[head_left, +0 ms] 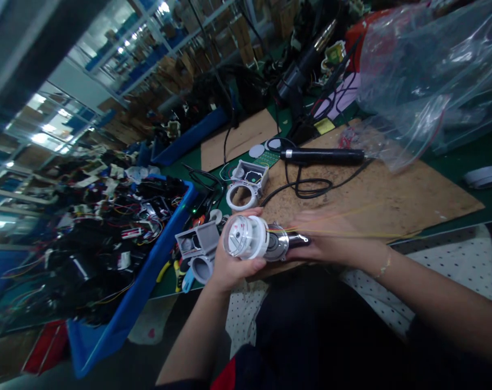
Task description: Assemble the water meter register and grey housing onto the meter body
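Note:
My left hand (233, 268) is closed around a white round housing (260, 237) with a clear dome (238, 236) at its left end. Joined to the housing on the right is a silver metal disc-shaped part (277, 242), with a shiny black end piece (298, 239) beyond it. My right hand (325, 235) is at that black end, its upper fingers smeared by motion, so its grip is unclear. Thin yellow wires (351, 234) run rightward from the housing across the right hand. Beside the left hand lies a grey plastic casing with a ring (203, 268).
A similar grey casing (246, 187) lies behind the hands. A black pen-shaped tool (323, 156) with a looped cable rests on the brown board (408, 189). On the left is a blue bin (148, 295) of black parts and wires; yellow-handled pliers (176, 273) lie beside it. Clear plastic bags (437, 70) fill the right.

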The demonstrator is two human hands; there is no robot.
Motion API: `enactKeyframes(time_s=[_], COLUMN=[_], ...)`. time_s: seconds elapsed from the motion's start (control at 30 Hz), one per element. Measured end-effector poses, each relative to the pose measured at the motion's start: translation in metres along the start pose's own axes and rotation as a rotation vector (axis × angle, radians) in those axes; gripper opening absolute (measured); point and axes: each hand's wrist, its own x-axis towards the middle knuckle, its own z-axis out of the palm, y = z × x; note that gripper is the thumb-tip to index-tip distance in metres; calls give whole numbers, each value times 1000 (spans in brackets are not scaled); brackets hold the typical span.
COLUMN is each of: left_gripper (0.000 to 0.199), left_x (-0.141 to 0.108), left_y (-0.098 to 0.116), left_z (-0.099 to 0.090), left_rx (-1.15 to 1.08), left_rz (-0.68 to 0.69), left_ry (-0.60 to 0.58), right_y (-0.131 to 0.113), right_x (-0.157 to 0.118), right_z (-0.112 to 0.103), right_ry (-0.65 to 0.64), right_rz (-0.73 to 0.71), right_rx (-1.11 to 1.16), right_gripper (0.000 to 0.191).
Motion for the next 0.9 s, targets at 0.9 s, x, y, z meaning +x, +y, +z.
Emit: enactKeyframes(time_s=[0.9], left_gripper=[89], left_x=[-66], left_y=[24], left_z=[15], left_rx=[83], left_rz=[-42], left_ry=[210], right_y=[-100], right_x=[30], right_z=[0], right_ry=[244], right_rz=[396], right_rx=[1114], right_gripper=[28])
